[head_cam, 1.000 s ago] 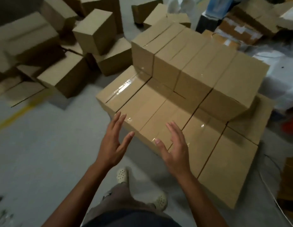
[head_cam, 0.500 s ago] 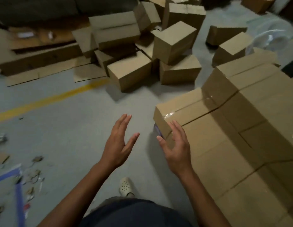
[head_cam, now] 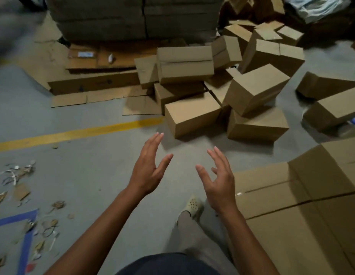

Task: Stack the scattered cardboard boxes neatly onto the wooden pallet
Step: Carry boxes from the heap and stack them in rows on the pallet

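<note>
Compared with half a second ago, the view has swung left: the neat stack of taped brown cardboard boxes point(head_cam: 295, 215) now fills only 4 o'clock, and the right hand point(head_cam: 218, 181) no longer overlaps its corner. Both hands hover above the grey concrete floor point(head_cam: 93, 185), palms facing each other, holding nothing. The left hand point(head_cam: 148, 171) has its fingers point(head_cam: 154, 141) straight and close together, thumb apart. The right hand's fingers point(head_cam: 220, 157) are spread and slightly bent.

The heap of scattered brown cardboard boxes point(head_cam: 252, 90) lies from 12 to 2 o'clock, and its nearest box point(head_cam: 190, 116) is just beyond the fingertips. Flattened cardboard sheets point(head_cam: 93, 84) lie at 11 o'clock, a yellow painted line point(head_cam: 73, 133) crosses at 9 o'clock, and blue tape point(head_cam: 23, 235) with paper scraps sits at 8 o'clock. A pale perforated shoe point(head_cam: 192, 204) shows beside the right wrist.
</note>
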Demonstrator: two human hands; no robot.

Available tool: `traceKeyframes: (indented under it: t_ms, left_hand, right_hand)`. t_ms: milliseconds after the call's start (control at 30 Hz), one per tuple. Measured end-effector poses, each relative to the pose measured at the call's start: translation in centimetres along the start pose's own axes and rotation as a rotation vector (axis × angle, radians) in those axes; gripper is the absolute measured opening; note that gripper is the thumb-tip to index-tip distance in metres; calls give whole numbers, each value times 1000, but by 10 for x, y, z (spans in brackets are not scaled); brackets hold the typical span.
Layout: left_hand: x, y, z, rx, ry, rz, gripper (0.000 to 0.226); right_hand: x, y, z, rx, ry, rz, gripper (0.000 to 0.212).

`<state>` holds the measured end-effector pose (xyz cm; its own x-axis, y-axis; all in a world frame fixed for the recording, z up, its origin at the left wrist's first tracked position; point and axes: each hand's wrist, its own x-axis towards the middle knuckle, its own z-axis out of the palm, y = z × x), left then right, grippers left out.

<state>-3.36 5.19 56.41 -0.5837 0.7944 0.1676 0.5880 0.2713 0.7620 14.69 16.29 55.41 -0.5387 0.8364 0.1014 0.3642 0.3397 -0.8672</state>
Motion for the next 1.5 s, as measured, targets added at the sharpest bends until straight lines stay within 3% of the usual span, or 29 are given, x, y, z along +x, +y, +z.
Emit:
traceKeyframes:
  t_ms: [167,533,767,1167,1333,1500]
  left_hand:
    - [102,-6,10,35,35,-39,66]
    - [301,-12,27,144,8,-89,62]
    - [407,-55,46,139,-70,-84,58]
    - [638,-165,52,113,-333,-131,52]
    - [705,-208,91,20,-420,-296,49]
    - [745,-250,148,-197,-393,-669,34]
  right_hand:
    - [118,16,8,42,-41,-33,63]
    - [326,26,6,-18,-166,-12,79]
    - [421,59,39,-23,-155,86,64]
    - [579,81,125,149,-18,520,57]
    - [622,111,146,368,112,766,55]
    - [655,176,170,445,136,996,57]
